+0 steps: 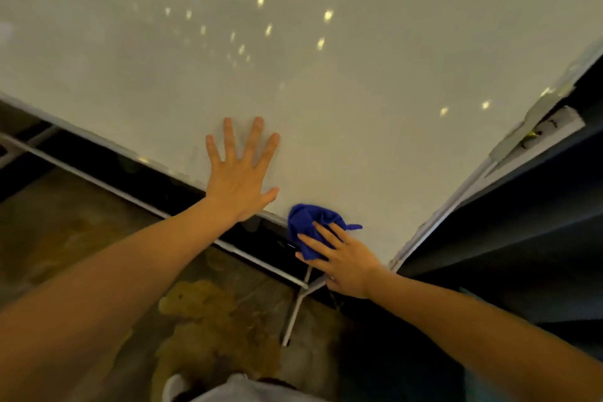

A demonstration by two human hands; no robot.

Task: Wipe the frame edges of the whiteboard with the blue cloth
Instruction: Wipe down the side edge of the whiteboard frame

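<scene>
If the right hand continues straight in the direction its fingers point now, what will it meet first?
The right hand points up and left along the lower frame edge, with the blue cloth under its fingers. First in that line is probably the left hand, lying flat on the whiteboard, thumb nearest the cloth.

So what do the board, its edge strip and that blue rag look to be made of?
The whiteboard looks like a smooth, glossy coated panel: it mirrors ceiling lights as bright spots. What lies under the coating cannot be told. The frame edge looks like pale metal, probably aluminium, thin and straight with a dull sheen. The blue cloth, bunched under the right hand, looks like soft matte fabric, perhaps microfibre, judging by its folds.
</scene>
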